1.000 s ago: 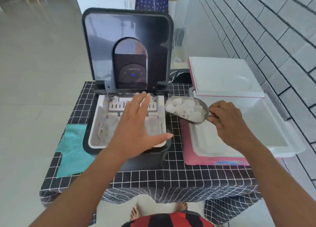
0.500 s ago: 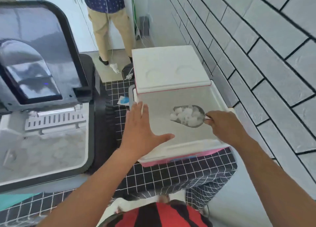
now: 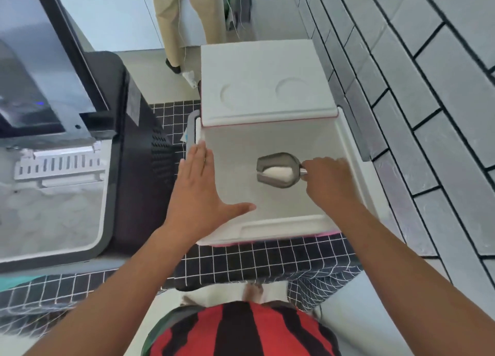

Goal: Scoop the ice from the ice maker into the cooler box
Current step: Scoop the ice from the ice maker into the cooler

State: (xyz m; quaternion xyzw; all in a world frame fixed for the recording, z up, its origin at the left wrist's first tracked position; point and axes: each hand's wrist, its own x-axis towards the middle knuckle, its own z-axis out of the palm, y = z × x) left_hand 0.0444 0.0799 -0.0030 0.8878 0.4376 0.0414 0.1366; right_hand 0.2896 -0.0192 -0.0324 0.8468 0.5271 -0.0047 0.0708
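My right hand (image 3: 328, 181) grips the handle of a metal scoop (image 3: 278, 169) inside the open white cooler box (image 3: 348, 152). The scoop is tilted over on its side with white ice (image 3: 277, 172) showing in its mouth. My left hand (image 3: 199, 192) is flat with fingers straight, hovering over the cooler's left rim, thumb stretched toward the inside. The black ice maker (image 3: 134, 152) stands to the left, lid raised, its white basket holding ice (image 3: 51, 208).
The cooler's lid (image 3: 265, 85) stands open at the back. A tiled wall (image 3: 428, 87) runs close along the right. The table wears a black checked cloth (image 3: 262, 259). Another person's legs (image 3: 184, 20) stand beyond the table.
My right hand carried the full scoop from beside the ice maker into the cooler and has rolled it over. My left hand followed across to the cooler's left rim.
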